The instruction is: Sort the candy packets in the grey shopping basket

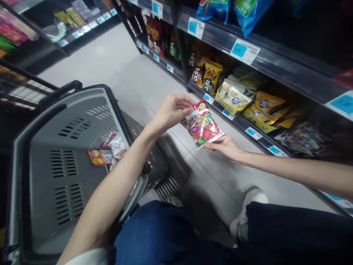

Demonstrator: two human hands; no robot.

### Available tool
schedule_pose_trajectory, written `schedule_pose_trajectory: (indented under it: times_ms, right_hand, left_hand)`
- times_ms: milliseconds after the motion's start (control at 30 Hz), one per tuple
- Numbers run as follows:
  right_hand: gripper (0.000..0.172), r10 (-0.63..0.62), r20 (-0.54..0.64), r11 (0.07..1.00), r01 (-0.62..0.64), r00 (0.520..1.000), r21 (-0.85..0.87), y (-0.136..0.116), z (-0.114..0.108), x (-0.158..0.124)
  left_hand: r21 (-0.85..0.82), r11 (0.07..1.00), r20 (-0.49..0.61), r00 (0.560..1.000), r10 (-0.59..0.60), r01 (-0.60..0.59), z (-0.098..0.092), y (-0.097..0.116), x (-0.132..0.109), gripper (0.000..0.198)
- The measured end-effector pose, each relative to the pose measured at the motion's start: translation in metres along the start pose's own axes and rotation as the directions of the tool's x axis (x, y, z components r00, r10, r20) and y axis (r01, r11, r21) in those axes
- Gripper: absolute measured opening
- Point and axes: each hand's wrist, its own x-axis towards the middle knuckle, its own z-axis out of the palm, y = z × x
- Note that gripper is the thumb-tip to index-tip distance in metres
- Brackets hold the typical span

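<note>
Between my two hands, over the floor near the bottom shelf, is a shiny red candy bag (203, 127) with cartoon figures and a strawberry picture. My left hand (176, 110) pinches its upper left edge, fingers curled over the red end. At the lower right edge, my right hand (226, 147) grips the pale sealed end, thumb on top; its other fingers are partly hidden under the bag. To my left stands a grey shopping basket (66, 140) with slotted walls. Inside it lie an orange packet (96, 157) and a silvery-white packet (118, 145), partly covered by my left forearm.
Along the right runs a dark shelf unit with price tags (245, 50). Its bottom level holds a yellow snack bag (212, 76), a box of white packets (233, 96) and a box of yellow packets (261, 112). Blue bags (252, 14) overhang above. My shoe (248, 209) stands on the tiled floor.
</note>
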Motion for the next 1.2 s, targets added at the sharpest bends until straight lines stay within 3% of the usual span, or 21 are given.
schedule_pose_trajectory:
  times_ms: [100,200,333,467,700,800,900,1000,1100,1200]
  right_hand:
    - [0.029,-0.200,-0.119,0.956,0.166,0.973,-0.243,-0.012,-0.004,-0.004]
    - [0.024,-0.402,-0.194,0.842,0.278,0.895,-0.462,-0.020,-0.010,-0.009]
    - [0.019,-0.553,-0.001,0.719,0.477,0.833,-0.507,-0.025,-0.016,-0.014]
    - [0.020,-0.507,0.123,0.725,0.499,0.853,-0.475,-0.026,-0.017,-0.015]
    - [0.011,-0.510,0.074,0.749,0.484,0.857,-0.453,-0.013,-0.018,-0.010]
    - [0.020,-0.448,0.009,0.811,0.410,0.894,-0.418,-0.005,-0.017,-0.010]
    - [0.033,-0.286,0.006,0.923,0.278,0.958,-0.266,0.007,-0.015,-0.009]
    - [0.038,-0.229,0.121,0.955,0.246,0.966,-0.163,0.021,-0.014,-0.008]
    - [0.051,-0.226,0.249,0.950,0.269,0.942,-0.156,0.026,-0.011,-0.007]
    - [0.076,-0.264,0.180,0.950,0.287,0.948,-0.121,0.014,-0.006,-0.008]
  left_hand:
    - [0.022,0.999,-0.003,0.999,0.047,-0.047,0.000,0.000,0.001,0.027]
    - [0.015,0.995,-0.008,0.995,0.102,-0.102,0.001,0.002,0.002,0.030]
    - [0.033,0.976,0.009,0.977,0.214,-0.214,0.001,0.006,0.000,0.018]
    - [0.062,0.964,0.059,0.966,0.253,-0.257,0.001,0.010,-0.002,0.014]
    - [0.148,0.958,0.043,0.969,0.242,-0.246,0.005,0.012,-0.001,0.016]
    - [0.264,0.938,0.020,0.974,0.226,-0.223,0.005,0.016,-0.002,0.018]
    - [0.427,0.884,0.045,0.980,0.191,-0.192,0.003,0.018,-0.004,0.020]
    - [0.536,0.806,0.131,0.968,0.214,-0.251,0.003,0.018,-0.003,0.022]
    - [0.501,0.783,0.277,0.925,0.259,-0.369,0.005,0.016,-0.001,0.020]
    - [0.387,0.814,0.434,0.865,0.253,-0.433,0.007,0.012,-0.001,0.026]
